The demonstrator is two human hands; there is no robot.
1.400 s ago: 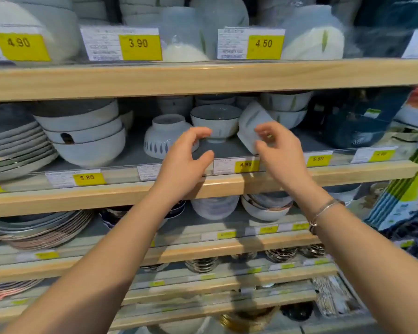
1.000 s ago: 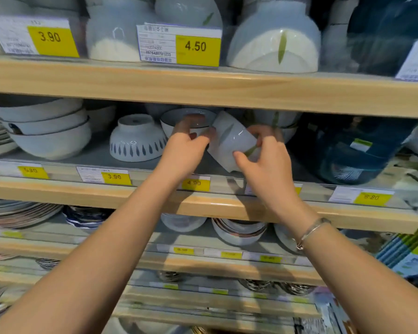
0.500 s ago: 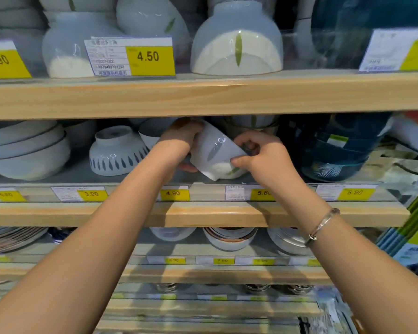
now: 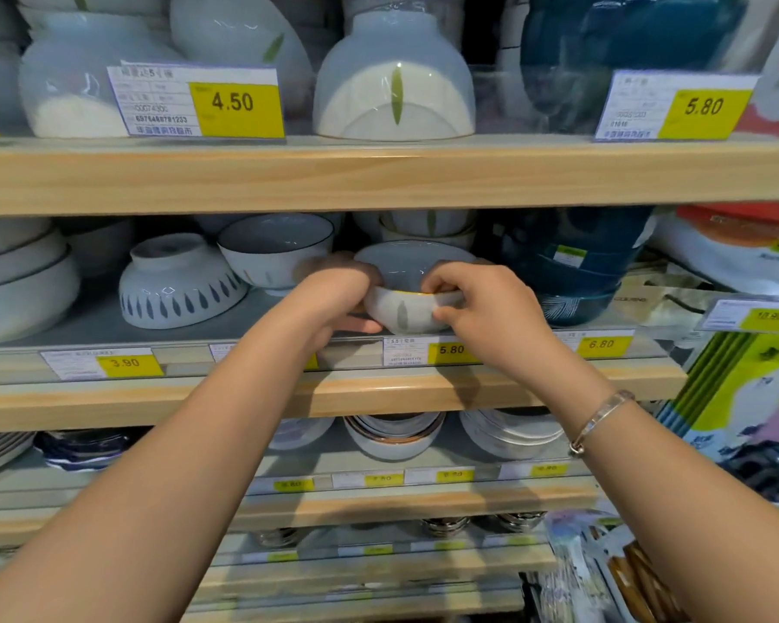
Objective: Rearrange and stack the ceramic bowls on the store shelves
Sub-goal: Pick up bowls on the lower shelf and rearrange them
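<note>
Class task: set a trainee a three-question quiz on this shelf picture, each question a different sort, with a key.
1. True or false: the leaf-marked bowl is upside down.
2. How many hands grip it? A) none B) one C) two
3. Fill in: the price tag just below it reads ___.
Key: 1 false, it sits mouth up. 2 C, left hand and right hand. 3 5.80.
</note>
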